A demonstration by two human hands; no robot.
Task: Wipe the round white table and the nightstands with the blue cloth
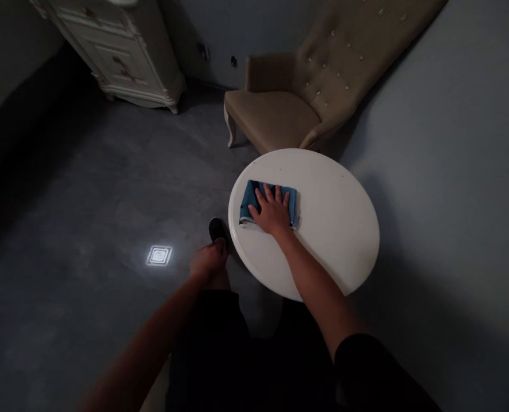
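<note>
A folded blue cloth (249, 200) with dark patches and a pale lower edge lies on the left part of a round white table (335, 223). Flat on top of it rests my right hand (273, 212), fingers spread, covering its middle and right side. My left hand (209, 258) is closed in a loose fist above my leg, to the left of the table and apart from it. Nothing shows in its fingers. Below that hand a black shoe (216, 229) is on the floor beside the table's rim.
A tan tufted armchair (275, 114) stands right behind the table. At the back left is a white cabinet (125, 63) with carved legs. A grey wall (460, 171) runs along the right. On the dark floor (108, 189) glows a bright diamond-shaped patch (158, 256).
</note>
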